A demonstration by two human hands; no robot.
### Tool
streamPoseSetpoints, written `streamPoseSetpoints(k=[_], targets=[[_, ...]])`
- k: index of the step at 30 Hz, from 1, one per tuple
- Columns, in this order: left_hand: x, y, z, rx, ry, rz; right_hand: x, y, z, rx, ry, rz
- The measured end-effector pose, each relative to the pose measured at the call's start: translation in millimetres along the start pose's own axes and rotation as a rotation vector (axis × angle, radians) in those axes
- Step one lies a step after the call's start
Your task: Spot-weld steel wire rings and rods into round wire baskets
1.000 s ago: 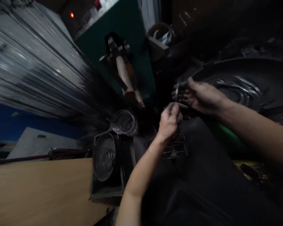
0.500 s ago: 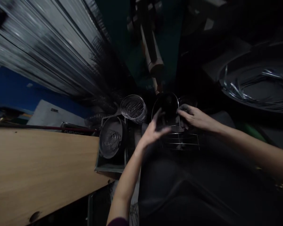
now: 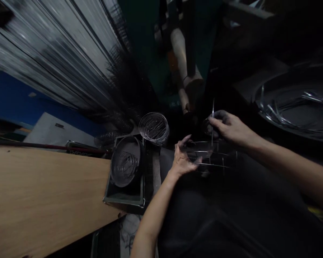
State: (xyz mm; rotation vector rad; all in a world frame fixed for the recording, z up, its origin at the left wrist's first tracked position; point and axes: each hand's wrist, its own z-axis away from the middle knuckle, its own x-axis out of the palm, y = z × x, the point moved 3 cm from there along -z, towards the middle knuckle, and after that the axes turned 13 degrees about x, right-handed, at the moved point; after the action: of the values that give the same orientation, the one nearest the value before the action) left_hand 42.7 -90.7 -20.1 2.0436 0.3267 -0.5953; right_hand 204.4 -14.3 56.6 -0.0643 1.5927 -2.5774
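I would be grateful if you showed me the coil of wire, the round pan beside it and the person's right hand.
coil of wire [image 3: 154, 129], head view, on the middle of its loops
round pan [image 3: 127, 137], head view, on its upper rim
right hand [image 3: 230, 129], head view, on the back of the hand

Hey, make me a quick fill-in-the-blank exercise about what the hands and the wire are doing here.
The right hand pinches a thin upright ____.
The ____ hand has its fingers spread at a flat wire frame.
A loose ____ of wire sits just above the round dark bowl.
The wide round pan of bent wires lies to the ____ of the right hand.

Answers: wire; left; coil; right.
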Motion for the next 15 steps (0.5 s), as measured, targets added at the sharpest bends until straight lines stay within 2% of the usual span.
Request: streamPoseSetpoints(k=[5, 11, 15], targets=[[-5.7, -2.5, -19.5, 0.098, 0.083, 0.014, 11.4, -6.2, -24.0, 0.085, -0.040, -0.020], [-16.8, -12.6, -48.0, 0.123, 0.131, 0.039, 21.4, -33.6, -36.1, 0.065, 0.010, -0.030], [-22.9, -16.0, -61.1, 0.171, 0.160, 0.064, 23.6, -38.2, -53.4, 0.021, 0.010, -0.057]])
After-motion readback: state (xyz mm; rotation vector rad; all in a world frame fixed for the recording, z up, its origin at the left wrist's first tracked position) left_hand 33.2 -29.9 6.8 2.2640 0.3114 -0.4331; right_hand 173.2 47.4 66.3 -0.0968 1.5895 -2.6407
